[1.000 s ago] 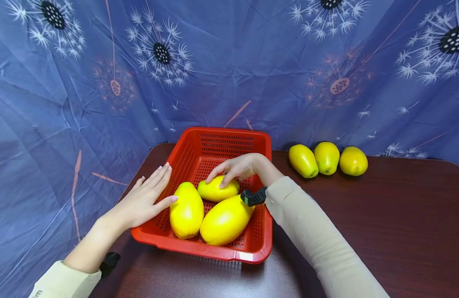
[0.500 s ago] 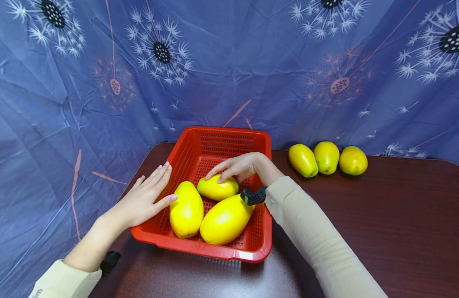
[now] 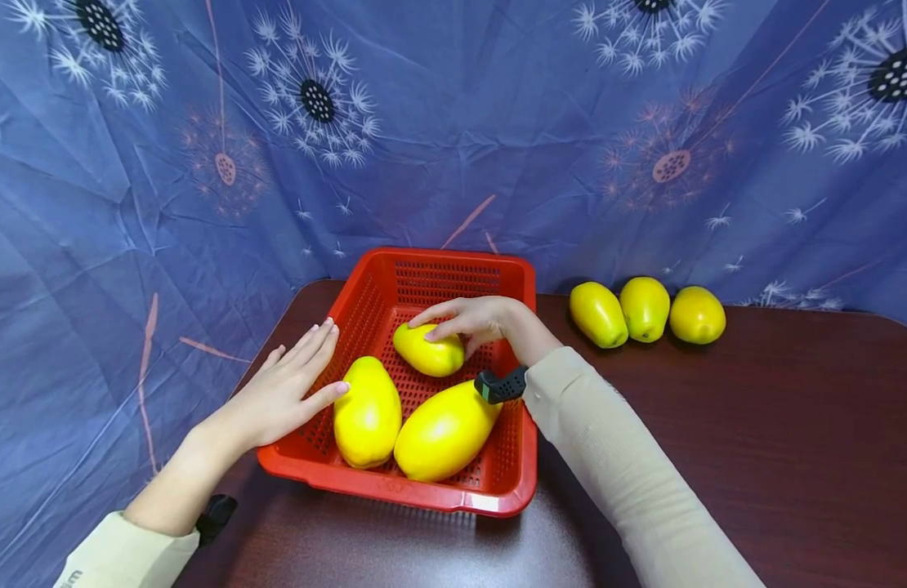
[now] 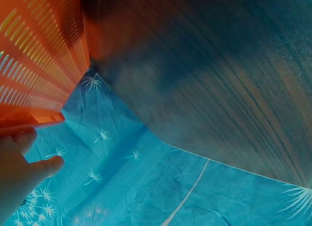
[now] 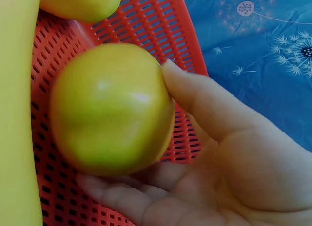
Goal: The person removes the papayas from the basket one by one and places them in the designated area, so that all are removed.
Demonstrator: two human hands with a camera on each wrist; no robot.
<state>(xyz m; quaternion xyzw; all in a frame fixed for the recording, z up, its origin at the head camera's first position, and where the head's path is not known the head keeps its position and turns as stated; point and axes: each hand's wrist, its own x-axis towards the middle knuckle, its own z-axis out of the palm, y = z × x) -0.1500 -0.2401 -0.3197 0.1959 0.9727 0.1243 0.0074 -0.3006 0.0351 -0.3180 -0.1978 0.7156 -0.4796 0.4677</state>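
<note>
In the head view a red slotted basket [image 3: 395,492] holds three yellow papayas. My right hand [image 3: 489,320] reaches over its right side and grips the smallest papaya [image 3: 428,354], thumb and fingers curled round it. The right wrist view shows the thumb on one side of this papaya [image 5: 112,109] and fingers beneath the other. Two bigger papayas, one on the left [image 3: 368,412] and one on the right [image 3: 444,433], lie in the front of the basket. With fingers straight, my left hand [image 3: 277,400] rests along the left rim, its thumb tip overlapping the left papaya.
Three more yellow papayas [image 3: 645,309] lie in a row at the back of the dark wooden table [image 3: 755,425], right of the basket. A blue dandelion-print cloth [image 3: 453,106] hangs behind and to the left. A black camera mount [image 3: 501,386] sits at my right wrist.
The small papaya in my right hand has shifted toward the back of the basket and turned a little, away from the two bigger ones. My left hand stays in place.
</note>
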